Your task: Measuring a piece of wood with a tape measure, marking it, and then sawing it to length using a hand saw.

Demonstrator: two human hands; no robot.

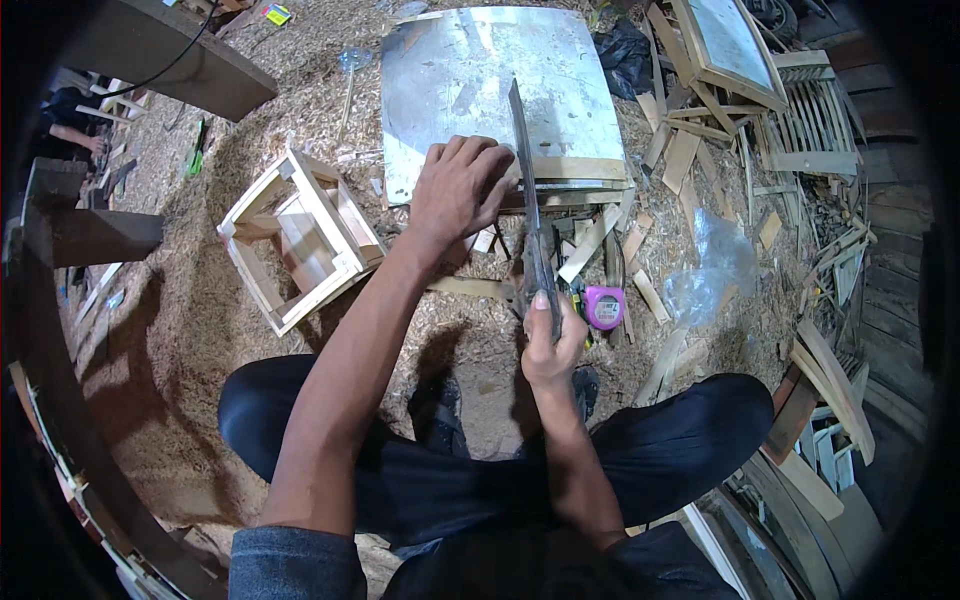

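Right hand [553,338] at 4 o'clock, grip wrapped around saw [531,195], saw tip toward 12, left hand [455,195] at 12 by wood strip [580,168] on bench [480,70], its pinch cannot be told, wooden frame [331,226] at 10, pink tape measure [605,308] at 3.

We are in a woodworking shop: wood shavings [175,240] carpet the floor around our low worktable [450,75], a wooden frame [324,211] sits to its left, offcuts [682,162] lie scattered to its right, and a pink tape measure [604,308] is by its near side.
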